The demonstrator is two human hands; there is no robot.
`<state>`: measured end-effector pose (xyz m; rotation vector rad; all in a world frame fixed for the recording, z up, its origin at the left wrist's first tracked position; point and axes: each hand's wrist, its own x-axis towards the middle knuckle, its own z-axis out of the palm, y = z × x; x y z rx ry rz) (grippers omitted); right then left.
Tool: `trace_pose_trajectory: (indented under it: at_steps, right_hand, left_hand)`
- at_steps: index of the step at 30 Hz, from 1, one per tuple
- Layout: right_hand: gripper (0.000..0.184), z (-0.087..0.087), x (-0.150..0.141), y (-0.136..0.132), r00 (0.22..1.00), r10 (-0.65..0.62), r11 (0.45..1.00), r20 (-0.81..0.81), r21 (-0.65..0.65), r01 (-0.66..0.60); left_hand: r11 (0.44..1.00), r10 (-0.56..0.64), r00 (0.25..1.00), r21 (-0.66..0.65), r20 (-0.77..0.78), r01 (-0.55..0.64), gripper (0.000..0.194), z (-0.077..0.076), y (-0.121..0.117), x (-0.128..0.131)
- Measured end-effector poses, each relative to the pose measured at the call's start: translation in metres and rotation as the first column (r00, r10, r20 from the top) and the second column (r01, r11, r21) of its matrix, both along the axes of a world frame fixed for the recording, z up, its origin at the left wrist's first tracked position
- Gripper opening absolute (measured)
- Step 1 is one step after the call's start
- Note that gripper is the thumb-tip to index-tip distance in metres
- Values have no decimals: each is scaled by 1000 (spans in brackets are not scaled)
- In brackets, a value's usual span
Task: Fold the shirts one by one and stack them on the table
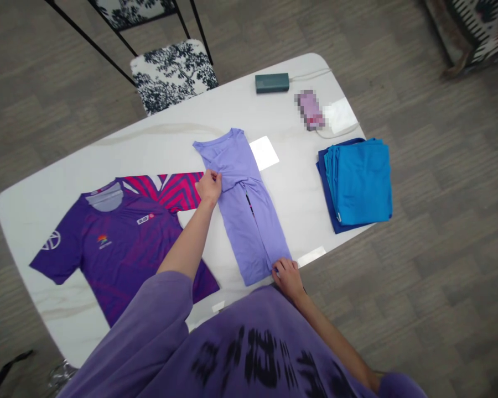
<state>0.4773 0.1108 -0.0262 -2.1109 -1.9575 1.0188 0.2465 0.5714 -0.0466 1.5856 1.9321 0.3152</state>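
Note:
A lavender shirt (pixel 249 215) lies folded into a long narrow strip across the middle of the white table (pixel 157 143). My left hand (pixel 209 187) pinches its left edge near the folded sleeve, fingers closed on the cloth. At the near end of the strip, by the table's front edge, my right hand (pixel 288 276) grips the shirt's hem corner. Left of my arm a purple and pink sports jersey (pixel 116 237) lies spread flat.
A stack of folded blue shirts (pixel 359 182) sits at the table's right end. A dark green power bank (pixel 272 83), a cable and a blurred pink object (pixel 310 109) lie at the far side. A patterned chair (pixel 172 74) stands behind the table.

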Motion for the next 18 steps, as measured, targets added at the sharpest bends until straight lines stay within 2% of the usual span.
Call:
trace_pose_trajectory:
  at_steps: [3,6,8,11,15,18]
  right_hand:
    - [12,4,-3,-5,1000,22,1000,-16,-1,-22]
    - [25,5,2,-5,999,-36,999,21,9,35]
    - [35,5,10,-1,981,-173,985,88,18,172]
    - [37,8,29,8,917,-364,931,162,37,363]
    - [12,15,49,16,934,-341,940,102,52,338]
    - [10,19,56,14,958,-286,957,1,51,285]
  left_hand:
    - [998,-44,999,54,-19,45,22,8,-3,-8]
    - [993,-70,995,91,-66,76,45,23,-39,-13]
    - [997,-69,994,11,-82,70,53,39,-85,-15]
    - [973,-69,994,-225,-88,48,51,68,-176,-17]
    - [923,-48,994,-385,-100,6,29,106,-298,-15]
    - [880,-35,994,-474,-106,-20,20,131,-361,-3]
